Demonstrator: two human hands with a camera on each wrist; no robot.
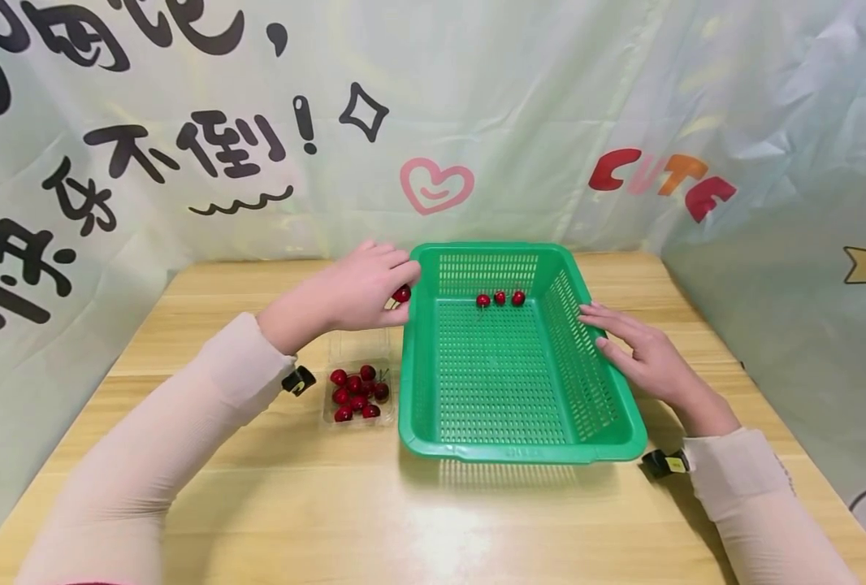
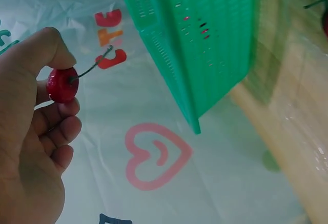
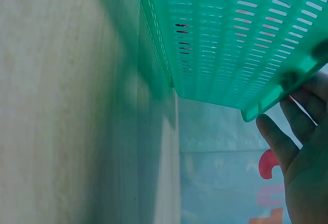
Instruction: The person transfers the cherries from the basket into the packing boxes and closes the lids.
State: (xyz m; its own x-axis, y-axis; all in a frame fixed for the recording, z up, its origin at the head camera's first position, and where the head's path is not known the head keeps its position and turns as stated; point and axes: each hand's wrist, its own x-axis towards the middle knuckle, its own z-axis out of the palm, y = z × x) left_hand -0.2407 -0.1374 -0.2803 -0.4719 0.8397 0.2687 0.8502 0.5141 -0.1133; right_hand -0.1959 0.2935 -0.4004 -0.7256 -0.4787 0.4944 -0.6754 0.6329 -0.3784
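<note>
My left hand [image 1: 363, 286] pinches a red cherry [image 2: 62, 85] between thumb and fingers, its green stem pointing outward. That hand is at the left rim of a green plastic basket [image 1: 420, 366], above table height. Three cherries [image 1: 500, 298] lie in a row on the basket floor near its far wall. My right hand [image 1: 641, 353] rests on the basket's right rim, fingers over the edge and thumb beside it. Left of the basket sits a clear plastic box [image 1: 328, 410] holding several dark red cherries [image 1: 355, 383], its clear lid folded back.
The wooden table [image 1: 294, 504] runs to a printed cloth backdrop [image 1: 521, 122] behind and at both sides. Each wrist wears a small black camera, the left one [image 1: 298, 380] close to the clear box.
</note>
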